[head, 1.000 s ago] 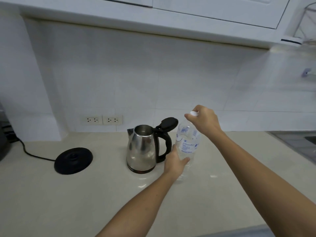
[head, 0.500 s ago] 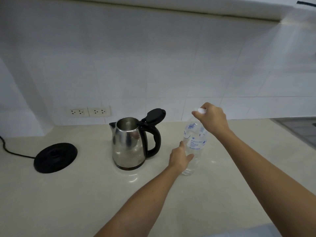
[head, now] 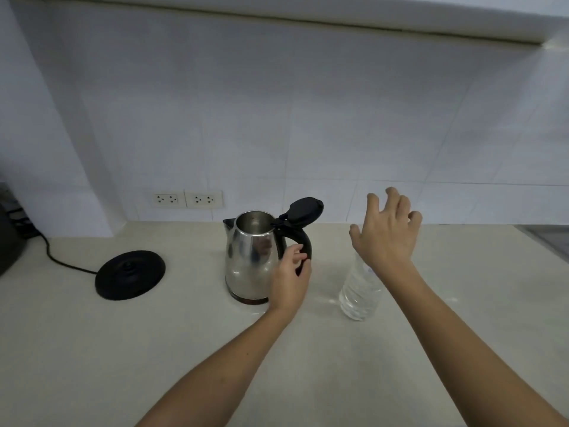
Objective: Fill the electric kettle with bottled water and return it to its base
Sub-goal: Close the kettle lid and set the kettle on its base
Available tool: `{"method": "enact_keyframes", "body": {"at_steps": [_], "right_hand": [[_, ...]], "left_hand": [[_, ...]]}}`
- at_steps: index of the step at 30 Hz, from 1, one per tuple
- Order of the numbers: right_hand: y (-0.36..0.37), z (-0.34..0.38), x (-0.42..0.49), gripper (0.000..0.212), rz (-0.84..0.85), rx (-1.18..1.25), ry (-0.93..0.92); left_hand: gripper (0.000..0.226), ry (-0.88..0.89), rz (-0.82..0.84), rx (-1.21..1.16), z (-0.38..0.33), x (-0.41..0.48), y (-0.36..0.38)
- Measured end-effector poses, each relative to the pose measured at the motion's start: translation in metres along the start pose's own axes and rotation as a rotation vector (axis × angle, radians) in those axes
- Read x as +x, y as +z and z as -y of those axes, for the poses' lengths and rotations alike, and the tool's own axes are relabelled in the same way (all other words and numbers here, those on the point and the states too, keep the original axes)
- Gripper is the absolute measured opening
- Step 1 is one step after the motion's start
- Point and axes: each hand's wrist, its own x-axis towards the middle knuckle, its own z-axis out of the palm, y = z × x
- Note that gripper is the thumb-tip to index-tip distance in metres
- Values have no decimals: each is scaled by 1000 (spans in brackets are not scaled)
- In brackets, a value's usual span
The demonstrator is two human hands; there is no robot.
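Note:
The steel electric kettle (head: 251, 260) stands on the counter with its black lid (head: 304, 211) flipped open. My left hand (head: 291, 278) is at the kettle's black handle (head: 306, 245), thumb and fingers closed around its lower part. The clear water bottle (head: 358, 291) stands upright to the right of the kettle. My right hand (head: 386, 232) hovers above the bottle with fingers spread, holding nothing and hiding the bottle's neck and top. The round black kettle base (head: 129, 274) lies to the left, apart from the kettle.
The base's black cord (head: 58, 261) runs left toward a dark appliance (head: 9, 241) at the edge. Two wall sockets (head: 187, 199) sit on the tiled backsplash behind the kettle. A sink edge (head: 551, 238) shows at far right. The beige counter (head: 123, 349) stretches toward me.
My left hand left the bottle and moved left onto the kettle handle. My right hand let go of the bottle top and opened above it.

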Motion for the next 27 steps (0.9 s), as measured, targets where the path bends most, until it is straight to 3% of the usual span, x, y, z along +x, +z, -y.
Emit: {"method": "enact_keyframes", "body": {"at_steps": [3, 5, 9, 13, 16, 21, 27], "right_hand": [[-2, 28, -10, 46, -80, 81, 27], [-2, 54, -12, 49, -59, 282, 33], [13, 97, -6, 56, 207, 798, 210], [25, 115, -7, 47, 291, 1191, 450], [29, 124, -4, 51, 226, 1217, 430], [23, 147, 11, 58, 194, 1062, 128], [24, 184, 14, 52, 278, 581, -355]], "left_hand": [[31, 76, -283, 95, 20, 6, -49], [42, 71, -359, 191, 34, 16, -77], [88, -130, -144, 202, 59, 43, -112], [92, -71, 151, 151, 76, 61, -121], [99, -94, 231, 167, 85, 64, -121], [104, -106, 227, 197, 93, 64, -117], [102, -80, 220, 227, 97, 66, -116]]}}
